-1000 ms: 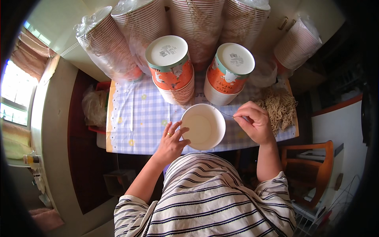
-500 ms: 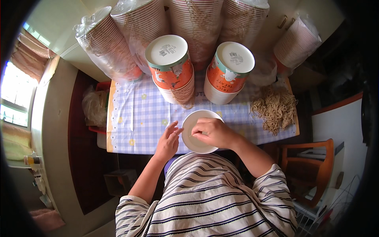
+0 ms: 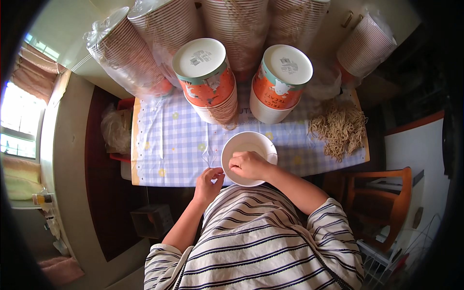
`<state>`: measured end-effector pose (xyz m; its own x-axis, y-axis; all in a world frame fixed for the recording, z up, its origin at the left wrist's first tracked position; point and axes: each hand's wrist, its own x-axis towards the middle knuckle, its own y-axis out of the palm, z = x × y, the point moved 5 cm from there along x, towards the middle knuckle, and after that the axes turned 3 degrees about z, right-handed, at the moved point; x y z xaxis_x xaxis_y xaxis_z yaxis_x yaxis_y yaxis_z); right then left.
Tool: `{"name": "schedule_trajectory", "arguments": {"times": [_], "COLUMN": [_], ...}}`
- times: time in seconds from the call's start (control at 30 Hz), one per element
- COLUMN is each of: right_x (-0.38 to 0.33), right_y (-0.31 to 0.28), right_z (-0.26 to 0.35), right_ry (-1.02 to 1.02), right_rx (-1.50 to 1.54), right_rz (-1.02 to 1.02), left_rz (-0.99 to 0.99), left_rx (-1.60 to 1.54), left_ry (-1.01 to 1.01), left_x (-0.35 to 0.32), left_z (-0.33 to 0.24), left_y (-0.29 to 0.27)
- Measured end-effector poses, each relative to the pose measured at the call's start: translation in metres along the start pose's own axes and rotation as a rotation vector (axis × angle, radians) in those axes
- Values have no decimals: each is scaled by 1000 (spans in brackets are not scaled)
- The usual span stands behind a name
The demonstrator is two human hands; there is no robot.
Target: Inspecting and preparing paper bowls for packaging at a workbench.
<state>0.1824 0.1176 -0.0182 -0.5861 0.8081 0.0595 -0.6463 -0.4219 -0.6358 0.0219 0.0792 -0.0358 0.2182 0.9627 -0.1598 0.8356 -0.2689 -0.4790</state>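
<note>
Standing at the table's near edge, the person has the right hand (image 3: 249, 164) curled over a white paper bowl (image 3: 249, 147) that sits on the checked tablecloth (image 3: 169, 140); its fingers are bent together inside the rim, but I cannot tell if they pinch anything. The left hand (image 3: 209, 180) rests just beside the bowl, its fingertips close together at the cloth's edge. Behind the bowl stand two orange cup stacks (image 3: 241, 82), and a noodle pile (image 3: 338, 128) lies to the right.
</note>
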Motion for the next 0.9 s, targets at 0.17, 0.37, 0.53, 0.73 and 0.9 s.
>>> {"name": "schedule_trajectory", "arguments": {"times": [0.17,0.37,0.53,0.73,0.9], "right_x": [0,0,1,1,1], "right_y": [2,4,6,5,4], "right_z": [-1,-1,-1,1,3], "right_ry": [0,-2,1,-14,-21], "right_rx": [7,-7,-23,-24,-12], "right_rz": [-5,3,5,-12,-11], "left_rz": [12,23,25,16,20], "left_rx": [18,35,42,65,62], "left_ry": [-23,-11,-13,22,4], "left_x": [-1,-1,-1,-2,-2], "left_z": [-4,-4,-6,-6,-9], "left_y": [-1,-1,0,0,0]}}
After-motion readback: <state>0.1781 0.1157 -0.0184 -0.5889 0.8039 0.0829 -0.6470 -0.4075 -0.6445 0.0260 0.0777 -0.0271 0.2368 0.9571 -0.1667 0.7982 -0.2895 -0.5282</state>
